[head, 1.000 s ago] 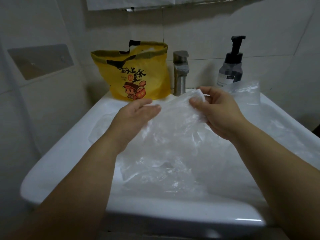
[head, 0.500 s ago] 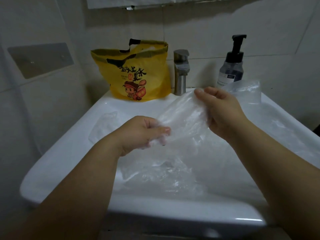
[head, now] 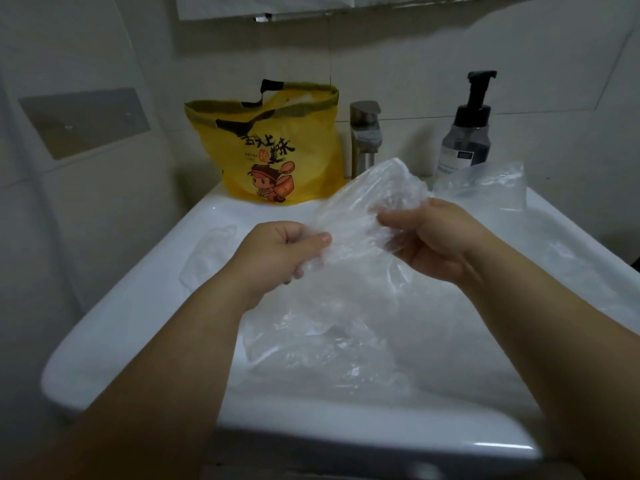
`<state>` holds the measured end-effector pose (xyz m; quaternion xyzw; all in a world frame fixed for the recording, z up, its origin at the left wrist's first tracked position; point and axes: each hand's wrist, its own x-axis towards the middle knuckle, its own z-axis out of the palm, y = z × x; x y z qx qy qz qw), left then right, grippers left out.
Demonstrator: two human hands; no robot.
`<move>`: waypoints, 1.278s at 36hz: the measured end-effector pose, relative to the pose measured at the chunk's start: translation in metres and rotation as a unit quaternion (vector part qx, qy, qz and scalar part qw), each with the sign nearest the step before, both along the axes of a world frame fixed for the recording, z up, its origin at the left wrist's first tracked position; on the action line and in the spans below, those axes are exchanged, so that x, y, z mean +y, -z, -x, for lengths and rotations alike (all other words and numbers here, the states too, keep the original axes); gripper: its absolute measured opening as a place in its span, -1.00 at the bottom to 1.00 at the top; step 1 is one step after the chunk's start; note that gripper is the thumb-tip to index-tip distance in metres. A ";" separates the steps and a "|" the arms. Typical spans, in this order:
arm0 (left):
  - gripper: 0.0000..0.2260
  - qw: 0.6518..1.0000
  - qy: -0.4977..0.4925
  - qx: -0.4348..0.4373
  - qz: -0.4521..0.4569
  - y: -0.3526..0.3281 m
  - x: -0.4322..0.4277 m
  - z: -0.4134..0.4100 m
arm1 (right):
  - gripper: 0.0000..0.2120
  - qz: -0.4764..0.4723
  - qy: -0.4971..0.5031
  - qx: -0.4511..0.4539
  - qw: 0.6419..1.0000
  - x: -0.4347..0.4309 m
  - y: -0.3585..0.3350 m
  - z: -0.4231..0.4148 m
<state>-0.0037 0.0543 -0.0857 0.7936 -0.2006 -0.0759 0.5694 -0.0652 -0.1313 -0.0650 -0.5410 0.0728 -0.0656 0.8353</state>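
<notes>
Head view: the left hand (head: 284,251) and the right hand (head: 433,240) met in front of the faucet (head: 365,133), over the basin of the sink (head: 138,306). Between them they held a clear plastic bag (head: 363,202). The left hand was closed, thumb and curled fingers pinching the film at its left edge. The right hand was closed too, fingers folded round a crumpled bunch of the same film.

As a judgement, the work of gathering the bag looked about half done. The stretch between the hands was already wrinkled and drawn in. The upper end, however, stood free above them, and a large loose part trailed down into the basin, farther from the faucet. Whether that trailing plastic (head: 329,348) belonged to the same bag or was a second one could not be told, the film being too clear and blurred. Left to do, it seemed, was to pull in both loose ends.

The bag's long axis ran from its upper end, pointing up and back toward the faucet, down toward the person. The held stretch lay roughly crosswise.

Left of the faucet stood a yellow bag (head: 273,150). Right of the faucet stood a pump bottle (head: 467,133), with another clear sheet (head: 485,185) before it.
</notes>
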 end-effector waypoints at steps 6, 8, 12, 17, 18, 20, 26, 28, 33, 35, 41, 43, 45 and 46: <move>-0.80 1.000 -0.020 -0.002 0.012 0.000 0.001 -0.001 | -0.70 0.030 0.056 -0.011 0.998 -0.001 0.000 0.001; -0.78 1.000 -0.023 0.000 0.013 0.000 0.001 0.000 | -0.77 0.039 0.093 -0.018 0.995 -0.002 0.001 0.001; -0.86 0.995 0.036 0.083 0.033 -0.007 0.000 0.007 | -0.85 0.044 0.104 -0.044 0.993 0.001 0.001 0.001; -0.97 0.991 0.058 0.102 0.067 -0.005 -0.012 0.017 | -0.77 -0.113 0.043 -0.155 0.980 0.009 -0.006 0.003; -0.97 0.990 0.055 0.100 0.082 -0.005 -0.017 0.019 | -0.62 -0.127 0.008 -0.167 0.978 0.010 -0.004 0.002; -0.98 0.987 0.057 0.098 0.115 -0.005 -0.024 0.021 | -0.31 -0.094 -0.078 -0.143 0.982 0.014 0.001 -0.002; -0.92 0.988 0.091 0.081 0.095 -0.002 -0.026 0.018 | -0.66 0.129 -0.174 -0.027 0.976 0.034 0.023 -0.012; -0.89 0.989 0.094 0.081 0.080 -0.002 -0.024 0.018 | -0.70 0.111 -0.170 -0.025 0.979 0.036 0.020 -0.013; -0.97 0.981 0.131 0.127 0.060 -0.006 -0.019 0.019 | -0.69 0.025 -0.133 -0.034 0.990 0.015 -0.002 -0.013; -0.97 0.979 0.154 0.137 0.014 -0.004 -0.015 0.018 | -0.69 -0.034 -0.087 -0.056 0.994 0.002 -0.013 -0.008; -0.88 0.970 0.186 0.138 -0.073 0.002 -0.009 0.011 | -0.70 -0.013 -0.072 -0.040 0.996 -0.004 -0.010 -0.001; -0.68 0.967 0.203 0.134 -0.073 0.003 -0.008 0.011 | -0.72 0.009 -0.093 -0.026 0.995 0.000 -0.008 -0.001; -0.59 0.971 0.197 0.135 -0.032 0.000 -0.010 0.012 | -0.73 0.026 -0.125 -0.020 0.992 0.004 -0.006 0.000; -0.65 0.973 0.190 0.134 -0.003 -0.002 -0.010 0.013 | -0.71 0.033 -0.140 -0.017 0.989 0.007 -0.004 0.000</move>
